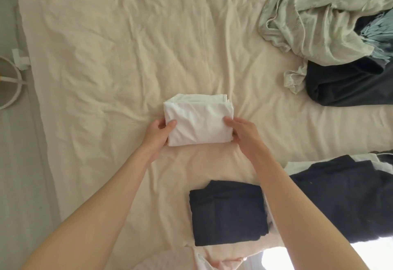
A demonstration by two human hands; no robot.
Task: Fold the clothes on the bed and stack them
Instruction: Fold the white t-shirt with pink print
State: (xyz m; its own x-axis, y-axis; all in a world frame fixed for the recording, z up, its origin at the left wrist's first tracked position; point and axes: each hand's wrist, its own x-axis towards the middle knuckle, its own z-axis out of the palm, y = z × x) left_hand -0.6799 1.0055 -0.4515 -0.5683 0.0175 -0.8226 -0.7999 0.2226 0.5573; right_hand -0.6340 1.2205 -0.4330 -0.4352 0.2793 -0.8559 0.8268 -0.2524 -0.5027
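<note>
both hands, left hand and right hand, have fingers clamped on the folded white garment's short ends; its long axis runs between them, and the dark folded stack lies nearer the right.

Bed covered by a cream sheet, heavily creased, filling most of the view; pale grey floor along the left edge; white round-framed object standing on it beside the bed; soft, even daylight throughout.

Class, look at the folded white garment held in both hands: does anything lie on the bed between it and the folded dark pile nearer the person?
Nothing visible does: only bare cream sheet separates the folded white garment from the folded dark navy pile.
</note>
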